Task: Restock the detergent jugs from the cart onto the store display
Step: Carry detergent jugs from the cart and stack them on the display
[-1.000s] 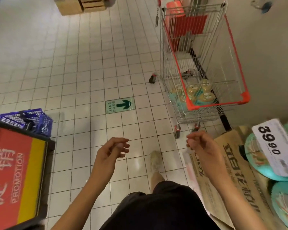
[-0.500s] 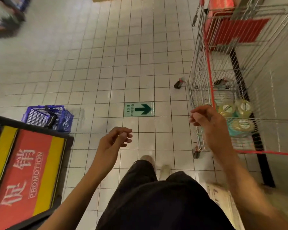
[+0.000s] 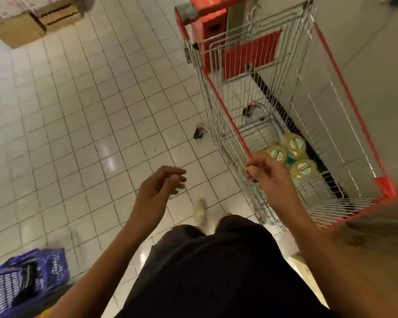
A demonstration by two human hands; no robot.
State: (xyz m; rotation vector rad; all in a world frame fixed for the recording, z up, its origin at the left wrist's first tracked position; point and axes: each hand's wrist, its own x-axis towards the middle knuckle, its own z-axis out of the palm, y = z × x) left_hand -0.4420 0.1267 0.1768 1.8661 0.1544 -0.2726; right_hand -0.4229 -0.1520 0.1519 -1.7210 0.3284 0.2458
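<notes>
Lying in the bottom of the cart [image 3: 385, 187], the detergent jugs [image 3: 294, 143] are seen just beyond the right hand [image 3: 270, 179]; both it and the left hand [image 3: 160, 190] are held loosely curled, empty.

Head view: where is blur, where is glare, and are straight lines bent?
In the head view, motion blur smears the blue basket and the lower right edge; lamp glare sits on the floor tiles; the wide lens bows the tile lines and the cart rim; the detergent jugs are clearer.
</notes>
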